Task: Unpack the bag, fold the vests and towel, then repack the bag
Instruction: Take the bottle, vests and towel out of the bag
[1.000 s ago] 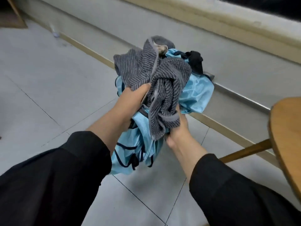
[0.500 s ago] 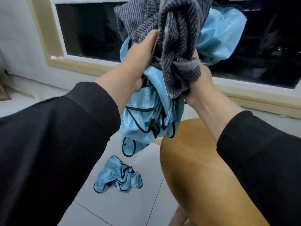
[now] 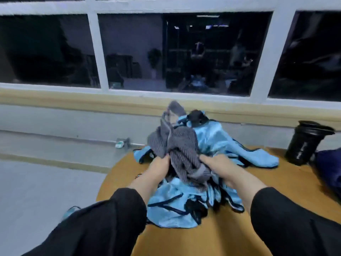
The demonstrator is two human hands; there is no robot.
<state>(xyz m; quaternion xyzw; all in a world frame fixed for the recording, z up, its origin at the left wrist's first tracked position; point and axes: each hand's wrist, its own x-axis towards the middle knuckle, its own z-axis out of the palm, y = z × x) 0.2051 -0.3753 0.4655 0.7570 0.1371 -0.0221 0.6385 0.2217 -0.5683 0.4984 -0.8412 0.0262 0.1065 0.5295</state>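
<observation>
gripping crumpled grey ribbed towel (image 3: 180,150) w/ both hands, left (image 3: 156,168) & right (image 3: 219,166), atop shiny blue vests (image 3: 219,141).

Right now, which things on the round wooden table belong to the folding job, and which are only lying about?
For the job:
- grey striped towel, gripped by the left hand and the right hand
- shiny light-blue vests with dark trim, heaped on the round wooden table
- dark blue fabric at the right edge, possibly the bag

Lying about:
- black plastic cup
</observation>
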